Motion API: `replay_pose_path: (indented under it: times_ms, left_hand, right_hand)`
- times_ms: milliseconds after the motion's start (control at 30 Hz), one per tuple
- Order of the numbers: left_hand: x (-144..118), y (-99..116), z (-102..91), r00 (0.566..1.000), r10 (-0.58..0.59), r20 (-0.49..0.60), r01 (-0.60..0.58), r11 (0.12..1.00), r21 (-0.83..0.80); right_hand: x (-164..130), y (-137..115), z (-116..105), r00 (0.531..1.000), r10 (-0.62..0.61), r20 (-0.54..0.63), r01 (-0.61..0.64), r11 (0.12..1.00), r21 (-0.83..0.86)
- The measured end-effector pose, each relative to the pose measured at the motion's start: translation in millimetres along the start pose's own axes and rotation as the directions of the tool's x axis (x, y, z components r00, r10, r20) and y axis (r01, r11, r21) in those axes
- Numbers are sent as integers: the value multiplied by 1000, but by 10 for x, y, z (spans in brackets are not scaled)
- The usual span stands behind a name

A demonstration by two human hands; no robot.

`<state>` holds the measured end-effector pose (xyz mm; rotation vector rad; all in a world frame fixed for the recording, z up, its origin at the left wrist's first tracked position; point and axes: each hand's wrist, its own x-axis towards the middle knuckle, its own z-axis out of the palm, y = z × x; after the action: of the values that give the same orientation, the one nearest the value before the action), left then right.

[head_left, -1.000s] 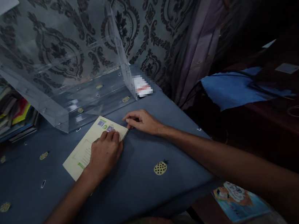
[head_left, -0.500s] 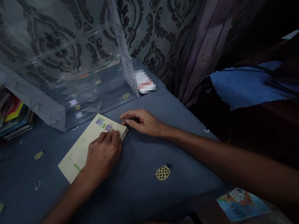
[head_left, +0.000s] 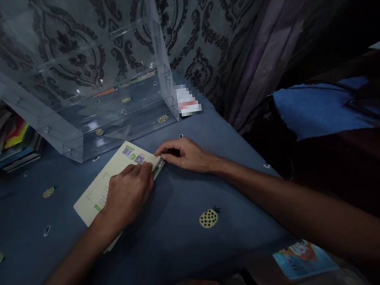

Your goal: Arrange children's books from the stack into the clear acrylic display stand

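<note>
A thin pale-cream book (head_left: 113,167), its back cover up with a barcode, a QR code and green print, lies at a slant on the blue tablecloth (head_left: 176,247). My left hand (head_left: 126,193) rests across the cover, its fingers bent over the right edge. At the far right corner, my right hand (head_left: 187,156) pinches the book between thumb and forefinger. Page edges show slightly parted between the two hands. The lower part of the book is hidden beneath my left hand and wrist.
A clear acrylic rack (head_left: 167,82) stands just behind the book. Stacked books (head_left: 4,143) sit at the left, and a blurred white and red item (head_left: 188,103) is right of the rack. Blue cloth (head_left: 315,114) lies beyond the table's right edge; a colourful booklet (head_left: 303,260) is below.
My right hand has closed on the book's corner, where its fingers were looser before. The page edges at that end have spread a little. My left hand stays on the cover.
</note>
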<state>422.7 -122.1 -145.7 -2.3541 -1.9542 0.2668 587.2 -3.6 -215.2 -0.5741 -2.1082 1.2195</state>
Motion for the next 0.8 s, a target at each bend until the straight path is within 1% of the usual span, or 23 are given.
replay_pose_path:
  times_ms: [133, 267, 367, 433, 500, 633, 700, 800]
  left_hand:
    - [-4, -1, 12, 1000, 10, -17, -10, 1000, 17]
    - [-8, -4, 31, 999, 15, -42, -14, 1000, 21]
    - [-9, -3, 36, 999, 17, -39, -17, 1000, 12]
    - [-9, 1, 28, 999, 18, -33, -18, 1000, 6]
    - [-9, 7, 13, 1000, 8, -18, -8, 1000, 4]
    - [-9, 15, -10, 1000, -6, 11, 6, 1000, 2]
    - [-6, 14, -10, 1000, -7, 18, 7, 1000, -3]
    - [-2, 8, 0, 1000, 6, 10, -5, 1000, -13]
  right_hand:
    - [2, -16, -19, 1000, 8, 6, -8, 1000, 2]
    - [4, -22, -41, 998, 23, 58, -24, 999, 25]
    - [3, 3, -45, 996, 25, 80, -27, 1000, 14]
    - [-2, 26, -43, 998, 12, 69, -9, 999, -43]
    - [-14, 44, -42, 999, -12, 51, 19, 990, -136]
    - [-85, 43, -42, 997, -80, 3, 77, 944, -322]
    - [-147, 31, -39, 990, -140, -18, 124, 922, -367]
    - [-243, 17, -33, 975, -221, -35, 191, 903, -385]
